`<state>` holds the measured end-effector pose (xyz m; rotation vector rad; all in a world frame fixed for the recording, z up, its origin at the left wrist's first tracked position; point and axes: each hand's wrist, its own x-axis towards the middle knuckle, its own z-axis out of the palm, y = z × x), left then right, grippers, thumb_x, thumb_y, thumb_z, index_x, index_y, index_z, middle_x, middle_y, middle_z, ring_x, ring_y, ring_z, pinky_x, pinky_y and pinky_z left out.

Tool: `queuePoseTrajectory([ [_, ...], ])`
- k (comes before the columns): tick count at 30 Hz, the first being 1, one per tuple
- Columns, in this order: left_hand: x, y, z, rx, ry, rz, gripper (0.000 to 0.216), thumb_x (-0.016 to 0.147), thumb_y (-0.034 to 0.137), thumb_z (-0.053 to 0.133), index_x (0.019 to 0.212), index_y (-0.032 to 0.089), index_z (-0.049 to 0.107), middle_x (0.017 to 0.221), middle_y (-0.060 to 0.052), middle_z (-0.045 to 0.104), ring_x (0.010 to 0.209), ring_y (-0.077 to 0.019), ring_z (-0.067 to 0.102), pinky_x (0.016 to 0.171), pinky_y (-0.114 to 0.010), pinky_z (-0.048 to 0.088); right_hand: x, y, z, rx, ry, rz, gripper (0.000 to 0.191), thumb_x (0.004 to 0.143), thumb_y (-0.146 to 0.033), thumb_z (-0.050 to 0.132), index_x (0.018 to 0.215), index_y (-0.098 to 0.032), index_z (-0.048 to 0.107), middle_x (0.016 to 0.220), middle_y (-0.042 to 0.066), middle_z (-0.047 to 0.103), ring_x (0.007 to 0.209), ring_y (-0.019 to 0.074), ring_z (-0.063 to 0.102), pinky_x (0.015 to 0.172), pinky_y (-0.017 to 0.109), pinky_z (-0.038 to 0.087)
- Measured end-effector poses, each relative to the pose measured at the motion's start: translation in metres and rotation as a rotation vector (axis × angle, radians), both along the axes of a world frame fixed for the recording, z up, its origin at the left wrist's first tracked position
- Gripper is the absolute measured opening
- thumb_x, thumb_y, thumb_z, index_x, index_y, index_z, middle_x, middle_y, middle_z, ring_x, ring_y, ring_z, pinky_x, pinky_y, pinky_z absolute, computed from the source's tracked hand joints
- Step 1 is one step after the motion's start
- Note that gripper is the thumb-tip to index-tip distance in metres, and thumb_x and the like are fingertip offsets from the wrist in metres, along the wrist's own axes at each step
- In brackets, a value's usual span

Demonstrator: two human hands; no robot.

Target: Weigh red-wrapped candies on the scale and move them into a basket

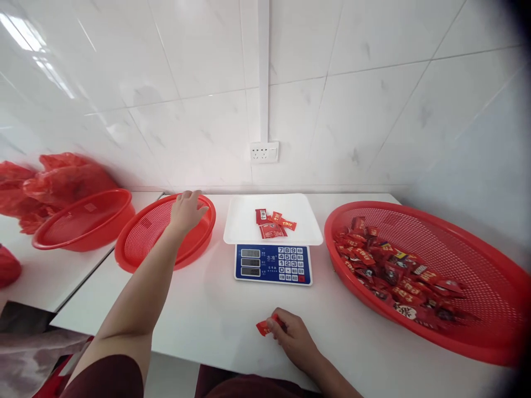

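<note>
My left hand [187,212] is stretched out over a red perforated basket [136,232], fingers apart and nothing visible in it. Pinched between the thumb and fingers of my right hand [293,334] is a small red snack packet [263,328], held low over the table in front of the scale. More red may show inside that grip, partly hidden by the fingers. Several red snack packets [272,230] lie on the white pan [240,221] of a digital scale. Its blue panel [272,265] has three displays, too faint to read, and a keypad.
A large red basket [357,293] at the right holds a heap of red snack packets [398,276]. Left of the perforated basket stand a red basin [87,221] and red plastic bags [70,179]. A tiled wall with a socket [264,152] closes the back of the white table [199,315].
</note>
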<state>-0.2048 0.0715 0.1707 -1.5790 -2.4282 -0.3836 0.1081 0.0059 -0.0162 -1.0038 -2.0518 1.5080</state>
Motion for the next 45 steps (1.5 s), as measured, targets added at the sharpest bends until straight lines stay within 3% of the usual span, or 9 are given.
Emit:
queuePoseTrajectory([
  [6, 0.051, 0.035, -0.046, -0.124, -0.024, -0.441, 0.052, 0.078, 0.002, 0.038, 0.123, 0.027, 0.049, 0.126, -0.006, 0.044, 0.115, -0.0221, 0.042, 0.094, -0.036, 0.041, -0.001, -0.002, -0.001, -0.007, 0.009, -0.011, 0.038, 0.083, -0.050, 0.039, 0.063, -0.019, 0.047, 0.059, 0.001, 0.052, 0.054, 0.0153, 0.049, 0.052, 0.026, 0.038],
  [11, 0.090, 0.075, -0.057, -0.252, 0.113, -0.652, 0.058, 0.073, -0.002, 0.042, 0.122, 0.027, 0.049, 0.132, -0.007, 0.039, 0.121, -0.0233, 0.036, 0.094, -0.036, 0.040, 0.002, -0.004, -0.001, -0.006, 0.023, -0.042, 0.037, 0.083, -0.050, 0.040, 0.064, -0.019, 0.048, 0.059, 0.001, 0.053, 0.054, 0.0152, 0.049, 0.052, 0.026, 0.038],
  [16, 0.092, 0.090, -0.051, -0.297, 0.166, -0.664, 0.035, 0.076, 0.004, 0.046, 0.102, 0.021, 0.061, 0.132, -0.009, 0.041, 0.121, -0.0267, 0.035, 0.097, -0.043, 0.036, 0.003, -0.005, 0.000, 0.002, 0.036, -0.049, 0.035, 0.083, -0.047, 0.041, 0.064, -0.018, 0.048, 0.058, 0.000, 0.053, 0.054, 0.0149, 0.049, 0.052, 0.026, 0.037],
  [20, 0.083, 0.085, -0.048, -0.318, 0.141, -0.673, 0.027, 0.077, 0.005, 0.046, 0.094, 0.020, 0.061, 0.114, -0.008, 0.056, 0.118, -0.0242, 0.039, 0.097, -0.039, 0.036, 0.002, -0.004, 0.000, 0.001, 0.037, -0.030, 0.035, 0.084, -0.047, 0.041, 0.064, -0.018, 0.048, 0.059, 0.000, 0.053, 0.055, 0.0147, 0.048, 0.052, 0.026, 0.037],
  [23, 0.076, 0.078, -0.048, -0.345, 0.101, -0.663, 0.027, 0.076, 0.008, 0.047, 0.097, 0.020, 0.059, 0.101, -0.007, 0.061, 0.114, -0.0232, 0.044, 0.095, -0.036, 0.037, 0.002, -0.004, 0.000, 0.009, 0.037, -0.019, 0.035, 0.084, -0.047, 0.041, 0.064, -0.019, 0.048, 0.059, 0.000, 0.052, 0.055, 0.0146, 0.048, 0.052, 0.026, 0.037],
  [29, 0.069, 0.072, -0.051, -0.391, 0.000, -0.586, 0.042, 0.082, 0.018, 0.043, 0.125, 0.021, 0.044, 0.121, -0.010, 0.052, 0.115, -0.0242, 0.044, 0.093, -0.036, 0.038, 0.002, -0.005, 0.001, 0.002, 0.013, -0.017, 0.035, 0.085, -0.046, 0.040, 0.064, -0.019, 0.047, 0.059, 0.000, 0.051, 0.055, 0.0148, 0.048, 0.052, 0.026, 0.037],
  [36, 0.068, 0.073, -0.055, -0.412, -0.101, -0.517, 0.041, 0.077, 0.022, 0.053, 0.118, 0.022, 0.050, 0.119, -0.009, 0.051, 0.112, -0.0258, 0.046, 0.090, -0.034, 0.041, 0.002, -0.006, 0.003, 0.003, 0.009, -0.008, 0.035, 0.084, -0.047, 0.039, 0.065, -0.019, 0.047, 0.060, 0.000, 0.051, 0.056, 0.0153, 0.049, 0.053, 0.026, 0.037],
  [40, 0.074, 0.072, -0.055, -0.339, -0.159, -0.480, 0.042, 0.076, 0.020, 0.054, 0.117, 0.022, 0.049, 0.116, -0.008, 0.048, 0.094, -0.0196, 0.056, 0.078, -0.028, 0.047, 0.002, -0.006, 0.004, 0.010, 0.001, -0.014, 0.034, 0.084, -0.045, 0.040, 0.065, -0.019, 0.048, 0.060, 0.000, 0.052, 0.056, 0.0153, 0.049, 0.053, 0.026, 0.037],
  [45, 0.062, 0.056, -0.037, -0.202, -0.193, -0.446, 0.037, 0.078, 0.013, 0.046, 0.113, 0.022, 0.050, 0.113, -0.006, 0.046, 0.094, -0.0157, 0.055, 0.079, -0.025, 0.047, 0.002, -0.006, 0.004, 0.025, 0.011, -0.025, 0.035, 0.085, -0.046, 0.040, 0.064, -0.018, 0.049, 0.059, 0.000, 0.053, 0.055, 0.0149, 0.049, 0.052, 0.026, 0.037],
])
